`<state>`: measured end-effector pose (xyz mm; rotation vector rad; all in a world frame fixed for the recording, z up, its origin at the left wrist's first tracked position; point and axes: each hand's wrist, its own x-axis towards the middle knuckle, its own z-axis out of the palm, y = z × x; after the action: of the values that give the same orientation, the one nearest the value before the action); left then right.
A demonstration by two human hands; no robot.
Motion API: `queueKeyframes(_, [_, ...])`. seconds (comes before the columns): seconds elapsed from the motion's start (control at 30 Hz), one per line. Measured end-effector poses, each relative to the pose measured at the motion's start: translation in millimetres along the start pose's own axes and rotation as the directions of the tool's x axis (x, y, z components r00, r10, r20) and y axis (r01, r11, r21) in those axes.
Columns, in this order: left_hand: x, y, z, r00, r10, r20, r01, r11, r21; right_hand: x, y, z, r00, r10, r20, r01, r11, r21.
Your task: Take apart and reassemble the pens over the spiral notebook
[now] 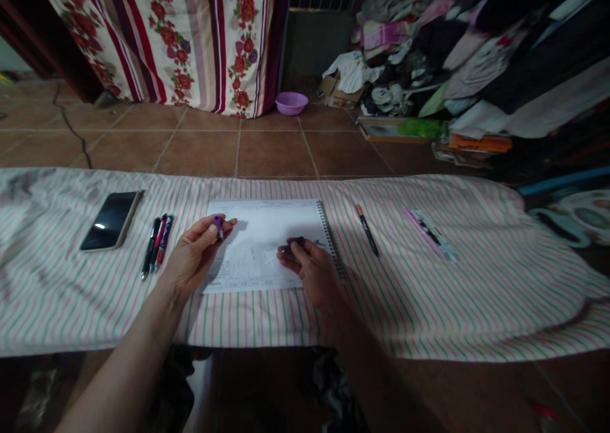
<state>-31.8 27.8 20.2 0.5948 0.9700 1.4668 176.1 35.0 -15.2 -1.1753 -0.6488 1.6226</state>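
Observation:
My left hand [197, 248] is closed, pinching a small purple pen cap [218, 226] between thumb and fingers above the left side of a spiral notebook [267, 220]. My right hand [309, 264] holds a short dark pen-like piece [292, 245] over the notebook's right half; its details are blurred. The notebook lies open at a white page with faint print and markings, its wire binding on the right. Just left of my left hand, several pens [157, 245] lie side by side. To the right of the notebook rests a black pen with an orange end [366, 229].
A striped cloth [405, 312] covers the work surface. On it are a phone [110, 222] at the left and a group of pink, black and pale blue pens [431, 234] at the right. Beyond stand a floral curtain [190, 45], a purple basin [291, 103] and piled clothes [457, 45].

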Motion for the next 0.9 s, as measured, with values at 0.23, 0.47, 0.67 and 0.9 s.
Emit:
queueKeyframes(0.23, [3,1,0.2,0.996,-0.076,-0.054,0.069,0.988,-0.136,-2,-2,3,1.0,-0.008,-0.013,0.009,1.0,0.006])
queueKeyframes(0.47, [11,-3,0.6,0.988,-0.075,-0.137,0.049,0.982,-0.184,-2,-2,2,1.0,-0.003,-0.011,0.003,1.0,0.01])
queueKeyframes(0.67, [14,-4,-0.3,0.987,-0.096,-0.131,0.061,0.966,-0.251,-3,-2,2,1.0,-0.006,-0.01,0.006,1.0,0.011])
queueKeyframes(0.9, [13,-1,3.3,0.957,-0.177,-0.228,0.084,0.927,-0.365,-4,-4,4,1.0,-0.003,-0.026,0.003,1.0,0.006])
